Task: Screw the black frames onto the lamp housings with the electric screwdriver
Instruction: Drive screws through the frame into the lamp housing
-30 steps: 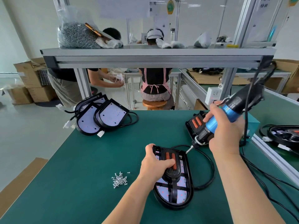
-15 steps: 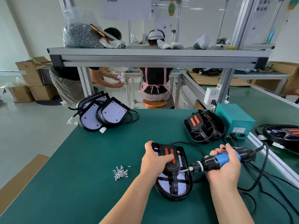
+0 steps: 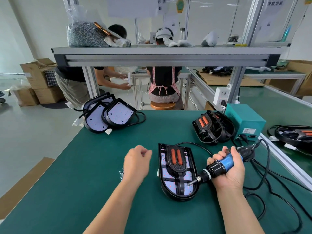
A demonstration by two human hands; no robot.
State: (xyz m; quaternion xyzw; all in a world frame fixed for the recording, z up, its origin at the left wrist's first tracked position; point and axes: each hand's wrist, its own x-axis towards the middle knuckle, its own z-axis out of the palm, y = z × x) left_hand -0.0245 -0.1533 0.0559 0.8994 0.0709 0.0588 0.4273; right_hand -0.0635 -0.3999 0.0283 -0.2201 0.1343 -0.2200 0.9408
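On the mat (image 3: 81, 174): housing (image 3: 179, 197), frame (image 3: 180, 180) fitted. Your right hand (image 3: 228, 173) grips the screwdriver (image 3: 215, 169), bit at the housing's lower right. Your left hand (image 3: 136, 163) hangs curled, apart; contents cannot be told.

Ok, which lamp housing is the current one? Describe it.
On the green mat, look between the left hand and right hand: one lamp housing lies flat. Unlike the far-left stack, it carries a black frame with two orange bars, and the electric screwdriver points at it.
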